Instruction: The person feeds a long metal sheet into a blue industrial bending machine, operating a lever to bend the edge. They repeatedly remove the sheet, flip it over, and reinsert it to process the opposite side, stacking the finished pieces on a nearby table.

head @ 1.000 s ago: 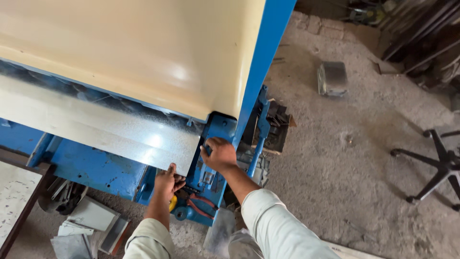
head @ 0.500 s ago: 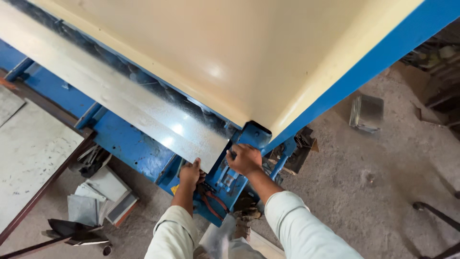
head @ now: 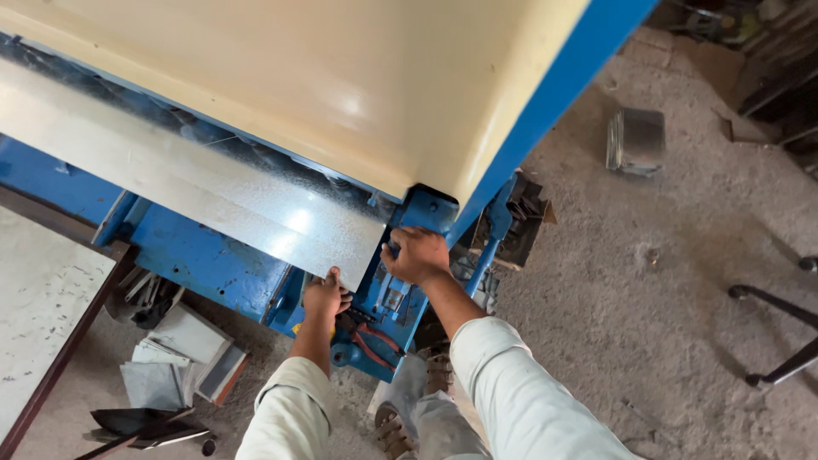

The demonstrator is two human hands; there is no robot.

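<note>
The metal sheet (head: pixel 196 192) runs off the left edge. The left hand's (head: pixel 325 297) fingertips hide under its corner. The right hand (head: pixel 417 255) covers whatever it grips on the blue machine (head: pixel 204 255).

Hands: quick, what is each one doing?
Left hand: fingers curled on the metal sheet's near edge.
Right hand: closed on the blue machine's end bracket.
</note>
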